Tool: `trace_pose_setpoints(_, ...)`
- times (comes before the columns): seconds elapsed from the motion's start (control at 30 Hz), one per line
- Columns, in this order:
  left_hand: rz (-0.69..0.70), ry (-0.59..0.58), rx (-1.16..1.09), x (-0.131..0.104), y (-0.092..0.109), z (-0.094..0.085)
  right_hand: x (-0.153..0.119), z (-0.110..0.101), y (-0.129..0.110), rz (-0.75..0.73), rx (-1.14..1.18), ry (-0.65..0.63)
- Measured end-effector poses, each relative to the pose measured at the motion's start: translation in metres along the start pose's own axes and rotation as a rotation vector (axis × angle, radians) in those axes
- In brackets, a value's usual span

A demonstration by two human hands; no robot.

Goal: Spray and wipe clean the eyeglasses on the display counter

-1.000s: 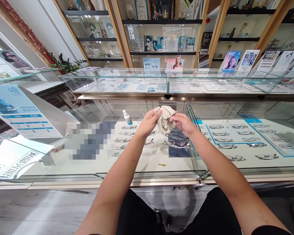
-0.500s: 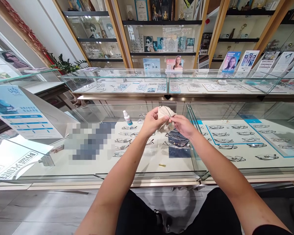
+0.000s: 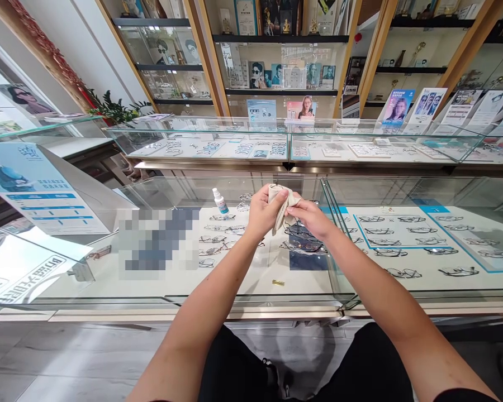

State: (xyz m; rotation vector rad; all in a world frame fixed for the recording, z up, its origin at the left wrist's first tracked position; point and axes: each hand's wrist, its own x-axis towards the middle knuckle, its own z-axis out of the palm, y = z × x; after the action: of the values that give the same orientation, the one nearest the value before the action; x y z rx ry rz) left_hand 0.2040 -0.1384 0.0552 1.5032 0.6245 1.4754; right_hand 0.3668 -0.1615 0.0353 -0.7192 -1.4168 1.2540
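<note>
Above the glass counter, my left hand point(image 3: 263, 211) is closed around a crumpled beige cleaning cloth point(image 3: 278, 222), its thumb pressed on top. My right hand point(image 3: 312, 216) pinches the right side of the same cloth. A thin dark rim of a pair of eyeglasses point(image 3: 275, 186) shows at the cloth's upper edge; the folds and my fingers hide most of it. Beneath my hands, eyeglasses point(image 3: 305, 247) lie on a dark blue panel in the case. A white spray bottle point(image 3: 220, 202) stands upright left of my left hand.
The glass display case point(image 3: 251, 304) spans the area before me, with rows of eyeglasses point(image 3: 389, 252) at right. A small gold-coloured piece point(image 3: 278, 283) lies near its front edge. A blue-and-white sign point(image 3: 46, 190) stands at left. A second glass counter point(image 3: 218, 134) runs behind.
The cloth has gone from bunched up to folded and hanging lower between my hands. My left thumb has shifted up over it. The dark rim shows less now.
</note>
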Motion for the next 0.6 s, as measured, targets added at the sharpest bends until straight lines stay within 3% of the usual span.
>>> trace_pose_setpoints(0.2,0.012,0.008,0.018,-0.001,0.001,0.001,0.000,0.003,-0.002,0.014,0.003,0.021)
trace_pose_setpoints(0.43,-0.005,-0.174,-0.001,0.012,0.001,-0.017,0.003,-0.005,-0.008,0.055,0.050,0.107)
trace_pose_setpoints(0.6,-0.097,-0.286,-0.112,0.016,-0.001,-0.025,0.002,-0.007,-0.013,0.159,0.096,0.141)
